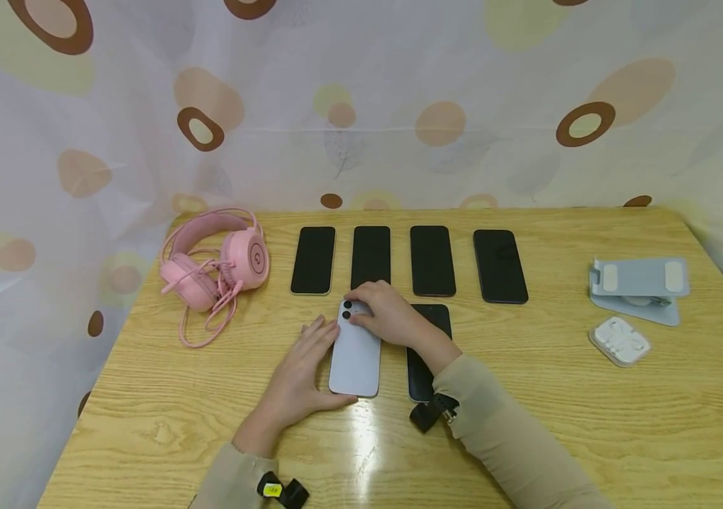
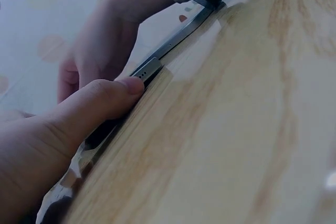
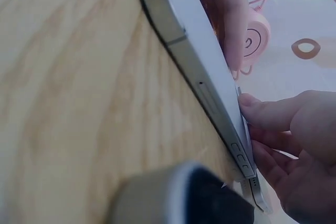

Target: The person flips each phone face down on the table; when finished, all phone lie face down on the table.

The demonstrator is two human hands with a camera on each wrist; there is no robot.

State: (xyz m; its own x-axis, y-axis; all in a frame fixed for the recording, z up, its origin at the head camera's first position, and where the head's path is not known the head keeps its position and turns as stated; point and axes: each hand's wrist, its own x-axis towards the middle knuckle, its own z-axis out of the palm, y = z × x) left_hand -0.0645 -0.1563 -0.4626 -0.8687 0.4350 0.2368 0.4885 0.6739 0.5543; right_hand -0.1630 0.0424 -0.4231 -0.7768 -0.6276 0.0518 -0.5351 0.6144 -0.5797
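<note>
A pale smartphone [image 1: 356, 360] with two dark camera lenses lies back side up on the table. My left hand [image 1: 297, 378] touches it with fairly straight fingers along its left edge; the left thumb [image 2: 113, 98] rests against the bottom edge. At the top end, my right hand [image 1: 386, 311] pinches the phone, its thumb beside the lenses and its fingers curled at the far edge. The right wrist view shows the phone's side buttons and this hand [image 3: 294, 145] at its end. A black-screened phone [image 1: 420, 367] lies partly hidden under my right forearm.
Behind my hands, a row holds black-screened phones, among them a left one [image 1: 313, 260] and a right one [image 1: 501, 266]. Pink headphones [image 1: 247, 258] with a coiled cable lie at the left. A light blue folding stand [image 1: 641, 276] and boxed white earphones [image 1: 620, 341] sit at the right.
</note>
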